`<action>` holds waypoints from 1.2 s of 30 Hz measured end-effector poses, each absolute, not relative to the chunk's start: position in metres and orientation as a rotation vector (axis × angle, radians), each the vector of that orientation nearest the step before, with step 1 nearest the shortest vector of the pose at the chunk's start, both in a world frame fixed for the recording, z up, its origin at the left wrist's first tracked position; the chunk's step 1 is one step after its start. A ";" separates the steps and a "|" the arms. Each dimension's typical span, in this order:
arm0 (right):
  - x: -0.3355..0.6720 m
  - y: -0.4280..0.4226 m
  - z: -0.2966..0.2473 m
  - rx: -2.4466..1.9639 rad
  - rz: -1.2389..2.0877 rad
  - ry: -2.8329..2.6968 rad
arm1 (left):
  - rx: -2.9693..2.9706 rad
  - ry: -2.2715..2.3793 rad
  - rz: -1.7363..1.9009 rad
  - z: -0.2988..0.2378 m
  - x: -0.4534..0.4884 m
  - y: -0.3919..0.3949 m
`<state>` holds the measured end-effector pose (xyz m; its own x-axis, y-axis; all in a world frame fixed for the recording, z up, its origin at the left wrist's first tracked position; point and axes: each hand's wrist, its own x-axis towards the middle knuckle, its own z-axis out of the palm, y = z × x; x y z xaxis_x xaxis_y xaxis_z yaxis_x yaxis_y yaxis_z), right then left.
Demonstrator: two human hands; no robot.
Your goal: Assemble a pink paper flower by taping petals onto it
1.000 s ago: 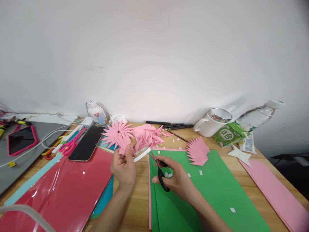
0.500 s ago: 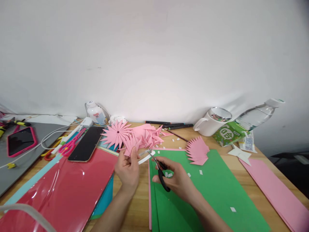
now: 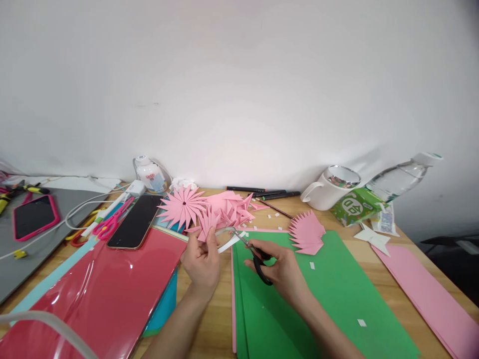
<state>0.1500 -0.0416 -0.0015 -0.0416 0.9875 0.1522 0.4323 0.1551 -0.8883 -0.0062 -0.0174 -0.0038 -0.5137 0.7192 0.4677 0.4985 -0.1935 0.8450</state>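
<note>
While a pale wall (image 3: 239, 89) rises behind it, the wooden tabletop (image 3: 220, 319) carries everything before me. On my left lies a glossy red sheet (image 3: 108, 289); on my right, a layered stack of green paper (image 3: 344, 289), with long pink sheets (image 3: 422, 294) beyond it to the right. My left hand (image 3: 202, 264) is over the wood between red and green, my right hand (image 3: 286, 267) over the green paper, the 2 apart. A black phone (image 3: 135, 222) lies at the red sheet's far edge, and a white mug (image 3: 322, 192) stands near the wall. A jagged pink piece (image 3: 307, 233) rests across the green paper's far edge; a many-pointed pink rosette (image 3: 183, 207) lies beside a pink heap (image 3: 228, 207) beyond my left hand. My right grip is closed round black-handled scissors (image 3: 247, 243), their blades pointing forward and left. My left grip pinches a small pink fan (image 3: 208, 225) — its points spread upward, just in front of the heap. A narrow white strip (image 3: 227, 243) bends from my left hand to the scissor blades — I cannot tell whether they bite into it. Smallest are the white scraps (image 3: 312, 266): 2 lie on the green paper right of my right hand, more on the wood beyond it.
</note>
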 end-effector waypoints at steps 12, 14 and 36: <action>0.174 -0.030 0.010 -1.357 0.804 -1.284 | 1.321 1.871 1.812 0.003 -0.010 -0.015; 0.166 -0.033 0.012 -1.241 0.901 -1.267 | 1.398 1.812 1.772 -0.001 -0.006 -0.017; 0.145 -0.046 0.006 -1.260 0.659 -1.485 | 1.245 2.026 1.839 0.003 -0.012 -0.011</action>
<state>0.1445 -0.0458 0.0062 0.0847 0.9327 0.3507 0.3657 0.2983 -0.8816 -0.0116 -0.0111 0.0033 -0.6493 0.6381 0.4138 0.4733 -0.0869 0.8766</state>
